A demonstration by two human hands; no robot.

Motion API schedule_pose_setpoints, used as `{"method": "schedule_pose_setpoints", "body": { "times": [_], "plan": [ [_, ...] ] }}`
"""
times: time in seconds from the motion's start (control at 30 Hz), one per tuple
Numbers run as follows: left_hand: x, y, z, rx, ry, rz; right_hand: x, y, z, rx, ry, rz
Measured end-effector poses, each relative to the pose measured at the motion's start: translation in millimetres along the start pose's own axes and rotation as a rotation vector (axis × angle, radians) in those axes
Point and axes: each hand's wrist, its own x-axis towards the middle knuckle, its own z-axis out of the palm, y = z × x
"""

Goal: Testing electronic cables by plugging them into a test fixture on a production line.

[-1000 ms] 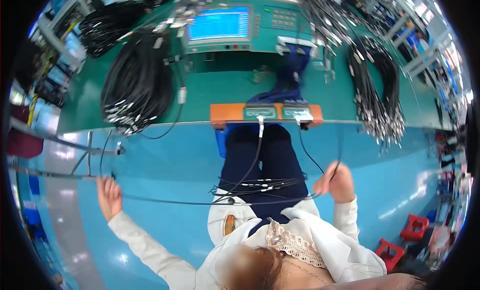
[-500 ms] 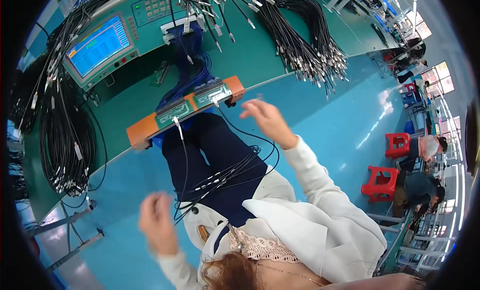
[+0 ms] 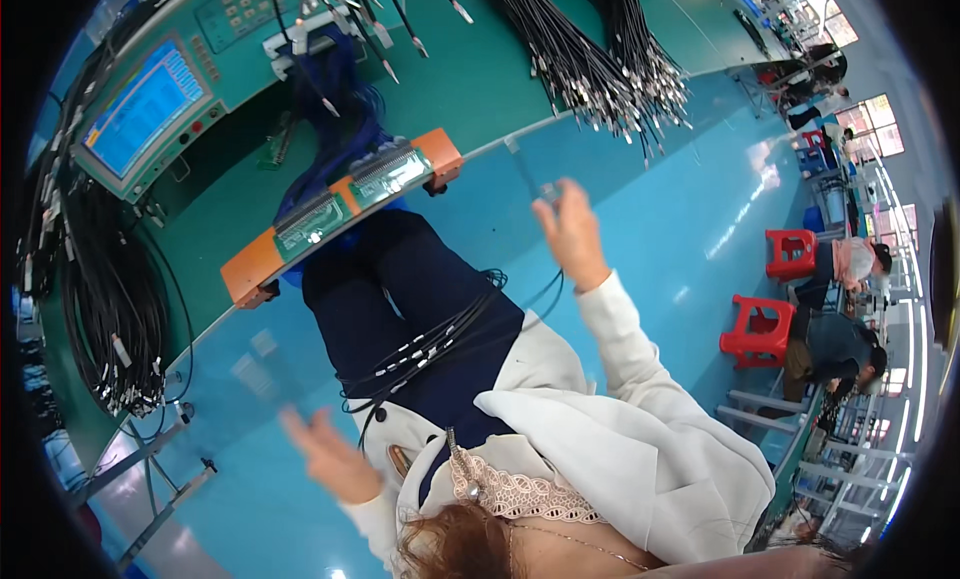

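Over the blue floor at the right, my right hand point(image 3: 575, 241) is closed in a pinch on a thin black cable, with a small pale connector point(image 3: 514, 145) beyond the fingertips. At the lower left, my left hand point(image 3: 328, 461) is smeared by motion. Blurred pale connectors point(image 3: 254, 375) stick out ahead of its fingers, seemingly on a cable end it holds. A bundle of black cables point(image 3: 440, 344) with white sleeves lies across my lap. Apart from both hands, an orange test fixture point(image 3: 250, 269) with two green circuit boards point(image 3: 312, 227) sits at the bench edge, no cable in its front sockets.
A tester with a lit screen point(image 3: 145, 109) stands on the green bench point(image 3: 235, 204), blue wires point(image 3: 335, 109) running to the fixture. Black cable bundles hang at the left point(image 3: 115, 309) and lie at the far right point(image 3: 590, 59). Red stools point(image 3: 757, 331) and seated people are farther right.
Both cable connectors have come out of the fixture's boards. My right hand has shifted right, my left lower, connectors now ahead of each. Green lettering has gone from the screen; the view has shifted.
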Motion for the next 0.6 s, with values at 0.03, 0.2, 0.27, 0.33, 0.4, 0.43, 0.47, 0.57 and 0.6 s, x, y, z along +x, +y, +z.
{"method": "schedule_pose_setpoints", "body": {
  "times": [0.03, 0.2, 0.27, 0.33, 0.4, 0.43, 0.47, 0.57, 0.6],
  "plan": [
    [7.1, -27.4, -13.1, 0.082, 0.128, -0.064, 6.5, 10.5, -8.7, -0.003, 0.006, 0.063],
    [44.7, -98.4, -104.1, 0.211, 0.271, -0.347, 44.4, 45.1, -39.7, 0.076, -0.021, 0.134],
    [55.0, -139.4, -127.1, -0.35, 0.321, -0.499, 63.9, 59.9, -53.4, 0.0, -0.081, 0.306],
    [62.1, -206.5, -152.7, -0.26, 0.379, -0.523, 73.7, 73.5, -61.9, 0.083, 0.02, 0.305],
    [66.8, -206.5, -152.6, -0.17, 0.431, -0.546, 76.0, 72.6, -72.6, 0.336, 0.082, 0.393],
    [67.3, -204.9, -156.1, -0.348, 0.507, -0.561, 75.2, 68.9, -73.6, 0.326, 0.084, 0.398],
    [68.8, -188.7, -157.3, -0.527, 0.58, -0.576, 73.0, 61.8, -70.5, 0.591, -0.018, 0.499],
    [81.6, -136.6, -160.5, -0.969, 0.246, -0.46, 62.8, 11.1, -54.0, 1.055, -0.29, 0.653],
    [86.1, -127.2, -157.0, -1.102, -0.033, -0.334, 56.7, -6.8, -47.7, 1.162, -0.403, 0.66]
  ]
}}
